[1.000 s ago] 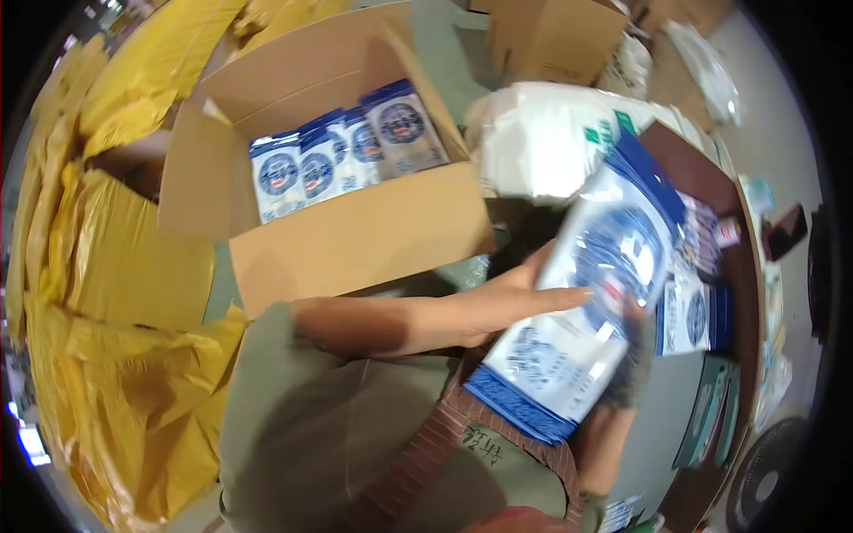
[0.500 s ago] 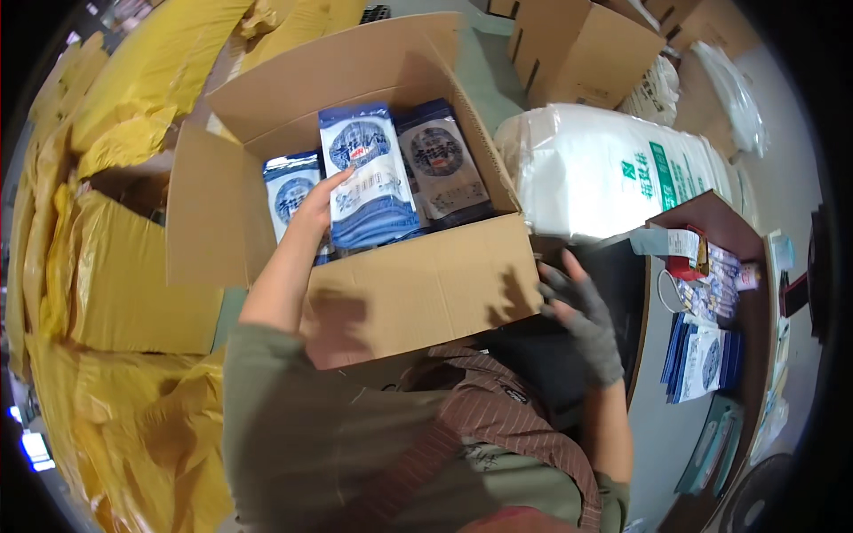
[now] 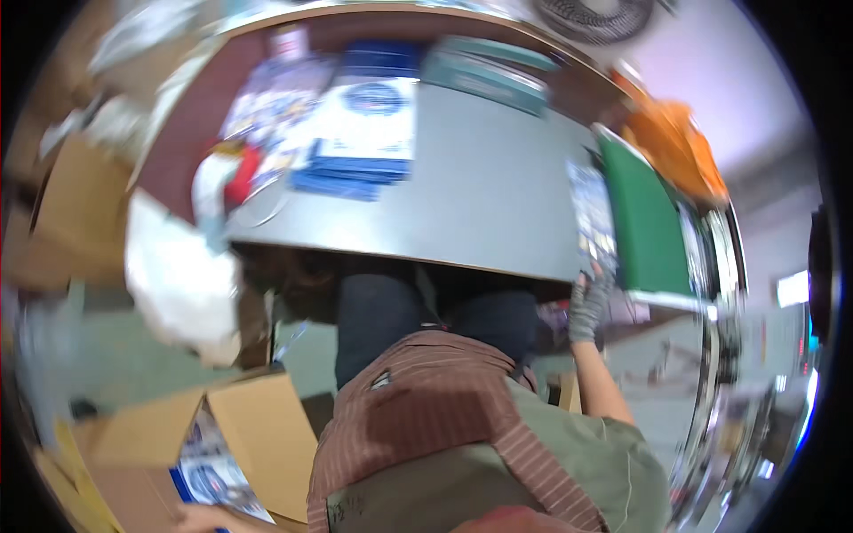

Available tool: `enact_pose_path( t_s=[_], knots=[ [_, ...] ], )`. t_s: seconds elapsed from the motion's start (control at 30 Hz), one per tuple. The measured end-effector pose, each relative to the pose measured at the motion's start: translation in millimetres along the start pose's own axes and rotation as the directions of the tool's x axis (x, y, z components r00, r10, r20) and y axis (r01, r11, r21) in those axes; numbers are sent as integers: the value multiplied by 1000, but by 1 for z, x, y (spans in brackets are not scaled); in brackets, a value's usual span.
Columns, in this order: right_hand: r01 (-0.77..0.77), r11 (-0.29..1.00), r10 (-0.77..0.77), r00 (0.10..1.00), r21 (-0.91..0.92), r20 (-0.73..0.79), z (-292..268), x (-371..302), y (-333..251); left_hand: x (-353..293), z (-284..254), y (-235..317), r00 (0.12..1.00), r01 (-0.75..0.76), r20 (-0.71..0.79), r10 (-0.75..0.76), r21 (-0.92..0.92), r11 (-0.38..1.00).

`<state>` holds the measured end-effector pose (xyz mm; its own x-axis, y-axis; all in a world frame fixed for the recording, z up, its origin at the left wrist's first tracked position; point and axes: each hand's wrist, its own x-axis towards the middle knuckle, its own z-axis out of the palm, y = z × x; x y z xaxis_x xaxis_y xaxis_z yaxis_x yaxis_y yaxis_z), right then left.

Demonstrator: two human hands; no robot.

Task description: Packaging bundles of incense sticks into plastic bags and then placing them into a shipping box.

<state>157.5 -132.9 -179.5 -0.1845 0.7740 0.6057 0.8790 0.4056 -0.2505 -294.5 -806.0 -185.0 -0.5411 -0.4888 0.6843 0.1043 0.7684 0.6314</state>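
My left hand (image 3: 197,519) is at the lower left edge of the view, inside the open cardboard box (image 3: 267,435), beside a blue and white pouch (image 3: 218,484). Blur and the picture's edge hide how its fingers lie. In a grey fingerless glove, my right hand (image 3: 589,306) reaches up to the desk's front edge at the right. Its fingertips point forward, apart, at the near end of a strip of small patterned packets (image 3: 591,213); whether they touch it is blurred. A stack of blue and white pouches (image 3: 369,115) lies on the grey desk (image 3: 484,191).
A green board or folder (image 3: 644,213) stands right of the packets, with an orange bag (image 3: 680,147) behind it. Teal boxes (image 3: 489,75) lie at the desk's back. More small packets and a red dispenser (image 3: 242,175) sit at the left. A white bag (image 3: 178,275) hangs beside the desk.
The view has swung right, from the box to the desk. My left hand and the box are now at the lower left; my right hand has moved to the desk's right front edge.
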Motion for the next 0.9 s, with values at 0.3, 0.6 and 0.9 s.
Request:
enact_pose_path(
  t_s=[0.3,0.6,0.9],
  knots=[
    [-432,885,451,888,-174,88,-21,27,64,-229,76,457,104,363,564,819,-788,496],
    [-263,965,239,845,-17,479,-9,94,27,-533,87,691,-262,351,289,921,-860,370],
    [-528,845,534,823,-85,194,33,113,79,-556,58,726,-395,105,286,873,-930,352]
  ],
)
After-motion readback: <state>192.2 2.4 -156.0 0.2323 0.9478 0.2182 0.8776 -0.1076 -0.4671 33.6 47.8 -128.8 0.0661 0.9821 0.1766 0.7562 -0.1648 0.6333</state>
